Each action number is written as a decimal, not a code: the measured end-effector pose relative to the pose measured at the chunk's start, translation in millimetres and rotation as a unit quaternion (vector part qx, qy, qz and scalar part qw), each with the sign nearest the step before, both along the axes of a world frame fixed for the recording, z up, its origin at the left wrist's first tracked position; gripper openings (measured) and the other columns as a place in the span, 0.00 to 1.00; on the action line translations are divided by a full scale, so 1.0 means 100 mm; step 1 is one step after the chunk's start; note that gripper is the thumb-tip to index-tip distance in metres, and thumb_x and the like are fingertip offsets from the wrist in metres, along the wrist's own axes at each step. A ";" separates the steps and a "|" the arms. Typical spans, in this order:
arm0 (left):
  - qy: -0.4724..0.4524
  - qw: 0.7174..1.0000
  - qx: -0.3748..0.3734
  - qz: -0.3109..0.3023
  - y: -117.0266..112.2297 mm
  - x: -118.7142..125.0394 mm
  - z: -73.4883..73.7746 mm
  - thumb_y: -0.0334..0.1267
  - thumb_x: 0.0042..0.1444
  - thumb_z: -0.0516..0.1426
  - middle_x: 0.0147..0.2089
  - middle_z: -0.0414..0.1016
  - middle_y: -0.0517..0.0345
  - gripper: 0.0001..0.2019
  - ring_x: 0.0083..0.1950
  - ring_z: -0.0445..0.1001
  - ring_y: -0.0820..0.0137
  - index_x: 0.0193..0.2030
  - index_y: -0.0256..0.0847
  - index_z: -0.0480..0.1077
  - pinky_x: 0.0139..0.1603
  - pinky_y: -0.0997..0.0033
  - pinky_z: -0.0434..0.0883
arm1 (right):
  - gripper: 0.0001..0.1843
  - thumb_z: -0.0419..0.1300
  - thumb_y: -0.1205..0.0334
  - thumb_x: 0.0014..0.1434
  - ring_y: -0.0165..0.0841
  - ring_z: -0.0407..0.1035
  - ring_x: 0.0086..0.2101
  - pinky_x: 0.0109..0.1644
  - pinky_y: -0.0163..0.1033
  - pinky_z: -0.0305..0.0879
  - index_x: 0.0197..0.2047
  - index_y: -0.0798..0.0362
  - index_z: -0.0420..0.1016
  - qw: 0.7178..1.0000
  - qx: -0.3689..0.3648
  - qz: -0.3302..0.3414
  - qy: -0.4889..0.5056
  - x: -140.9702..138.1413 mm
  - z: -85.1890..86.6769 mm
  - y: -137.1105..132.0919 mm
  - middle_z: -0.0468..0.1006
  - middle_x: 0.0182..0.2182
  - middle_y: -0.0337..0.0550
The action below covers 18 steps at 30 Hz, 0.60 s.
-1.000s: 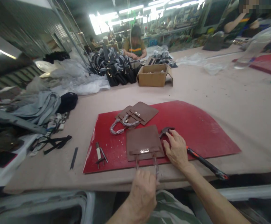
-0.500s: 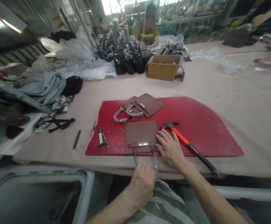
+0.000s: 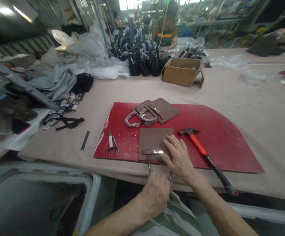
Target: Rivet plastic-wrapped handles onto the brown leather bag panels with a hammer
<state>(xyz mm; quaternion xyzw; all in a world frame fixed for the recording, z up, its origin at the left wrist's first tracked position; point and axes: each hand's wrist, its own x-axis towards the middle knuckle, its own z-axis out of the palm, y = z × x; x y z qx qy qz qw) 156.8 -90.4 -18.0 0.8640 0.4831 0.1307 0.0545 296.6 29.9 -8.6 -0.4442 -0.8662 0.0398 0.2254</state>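
A brown leather bag panel (image 3: 152,138) with a shiny metal clasp plate lies flat near the front edge of the red board (image 3: 216,147). Its plastic-wrapped handle (image 3: 149,165) hangs over the table edge, and my left hand (image 3: 157,191) is closed around the lower part. My right hand (image 3: 179,159), fingers stretched, rests on the panel's right side and covers where the handle's right end joins. A claw hammer (image 3: 196,144) with an orange and black handle lies right of that hand. Behind the panel, more brown bag panels (image 3: 165,110) with wrapped handles overlap.
Metal punch tools (image 3: 111,144) and small white bits lie on the board's left. A dark strip (image 3: 85,141) lies further left. At the back are a cardboard box (image 3: 180,73), black bags (image 3: 142,62) and a seated person (image 3: 165,32). A grey bin (image 3: 93,190) stands below left.
My right hand has slid from the panel's right edge further onto it, now covering the handle's right end. My left hand keeps its hold on the handle. The whole view has shifted slightly.
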 end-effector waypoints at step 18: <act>-0.153 0.986 0.049 -0.032 -0.03 -0.10 -0.18 0.32 0.65 0.51 0.36 0.74 0.49 0.06 0.39 0.73 0.60 0.40 0.35 0.70 0.41 0.59 0.73 | 0.50 0.60 0.28 0.54 0.58 0.51 0.67 0.68 0.65 0.45 0.67 0.57 0.66 0.995 -0.048 0.018 -0.084 -0.31 -0.11 -0.14 0.62 0.67 0.61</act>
